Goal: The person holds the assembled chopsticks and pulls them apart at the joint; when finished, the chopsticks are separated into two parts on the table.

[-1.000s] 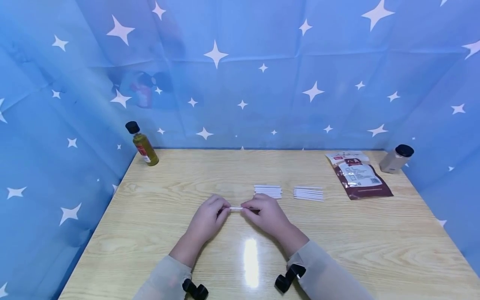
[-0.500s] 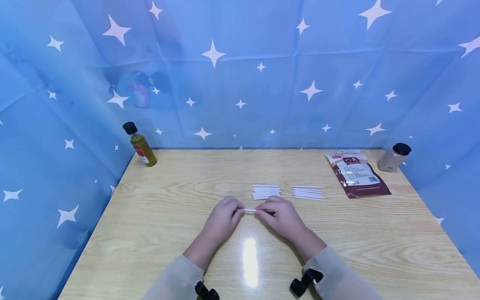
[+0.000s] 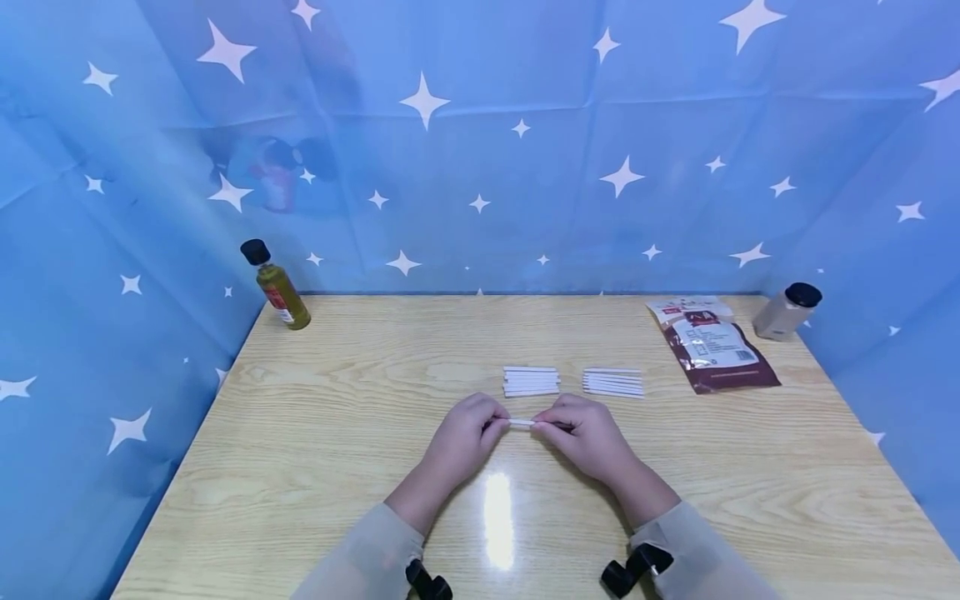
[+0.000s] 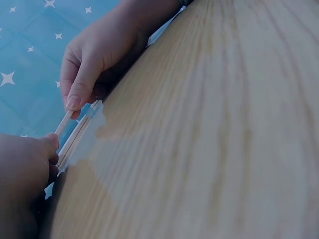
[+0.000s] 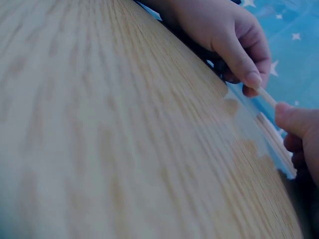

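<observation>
A thin white stick lies crosswise between my two hands, low over the table in the head view. My left hand pinches its left end between thumb and fingers. At the other end, my right hand pinches it the same way; the fingertips hide both tips. Just beyond the hands, one row of similar white sticks lies flat, and a second row of sticks lies to its right. The left wrist view shows the held stick as a short pale length between both thumbs.
An oil bottle with a black cap stands at the back left corner. At the back right lie a brown and white packet and, beside it, a black-lidded jar. A starry blue cloth hangs behind the wooden table.
Both hands have moved to the right together along the table, keeping the stick between them. The two rows of sticks stay in place; the head view has shifted slightly.
</observation>
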